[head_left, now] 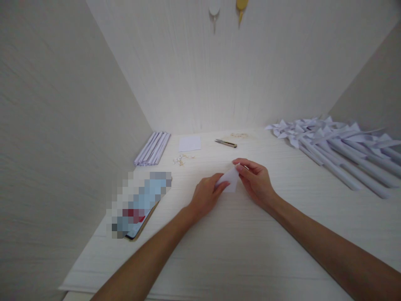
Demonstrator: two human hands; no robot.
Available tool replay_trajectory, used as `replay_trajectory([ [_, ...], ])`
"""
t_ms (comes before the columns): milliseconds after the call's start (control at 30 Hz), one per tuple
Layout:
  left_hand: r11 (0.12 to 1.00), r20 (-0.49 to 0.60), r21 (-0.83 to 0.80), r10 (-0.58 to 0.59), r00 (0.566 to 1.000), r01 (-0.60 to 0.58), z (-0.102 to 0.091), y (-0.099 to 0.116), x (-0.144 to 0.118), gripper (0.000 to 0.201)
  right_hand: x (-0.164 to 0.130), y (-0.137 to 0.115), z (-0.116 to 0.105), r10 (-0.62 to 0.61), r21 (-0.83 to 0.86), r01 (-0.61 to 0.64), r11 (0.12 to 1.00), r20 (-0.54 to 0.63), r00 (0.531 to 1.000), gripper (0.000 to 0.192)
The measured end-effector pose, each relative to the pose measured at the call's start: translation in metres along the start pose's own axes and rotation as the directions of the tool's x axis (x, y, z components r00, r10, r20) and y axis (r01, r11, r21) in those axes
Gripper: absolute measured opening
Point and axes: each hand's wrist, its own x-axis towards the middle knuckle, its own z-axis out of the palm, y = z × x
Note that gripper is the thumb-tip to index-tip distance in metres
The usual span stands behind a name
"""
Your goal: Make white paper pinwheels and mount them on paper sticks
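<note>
A small white sheet of paper (231,186) is held just above the table between my two hands. My left hand (208,190) grips its left side, thumb on the near face and the other fingers behind. At the upper right corner, my right hand (255,179) pinches the paper between thumb and fingertips. The sheet is tilted and looks bent or folded; its far side is hidden. Beyond the hands lie a pair of thread snips (226,143) and a flat stack of white paper squares (189,144).
Rolled paper sticks (153,148) lie bundled at the back left. Many paper pinwheels on sticks (335,146) are heaped at the right. Tiny pale pieces (181,159) are scattered near the squares. A phone (147,205), partly blurred, rests at left. Walls enclose the table (238,259).
</note>
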Motion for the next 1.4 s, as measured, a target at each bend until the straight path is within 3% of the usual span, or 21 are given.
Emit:
replay_trajectory([
  [367, 0.993, 0.002, 0.114, -0.004, 1.0, 0.004, 0.0014, 0.0008, -0.0015, 0.037, 0.0004, 0.0045, -0.0047, -0.059, -0.036, 0.061, 0.997, 0.06, 0.996, 0.002],
  [900, 0.986, -0.013, 0.164, 0.003, 1.0, -0.001, 0.0025, 0.001, -0.0025, 0.037, 0.0005, 0.0066, -0.0043, -0.118, 0.021, 0.117, 0.993, 0.08, 0.99, 0.01],
  [1400, 0.981, 0.006, 0.194, 0.011, 1.0, -0.012, 0.0032, 0.0017, -0.0026, 0.037, -0.0005, 0.0042, -0.0057, -0.275, -0.144, 0.294, 0.945, 0.137, 0.952, 0.01],
])
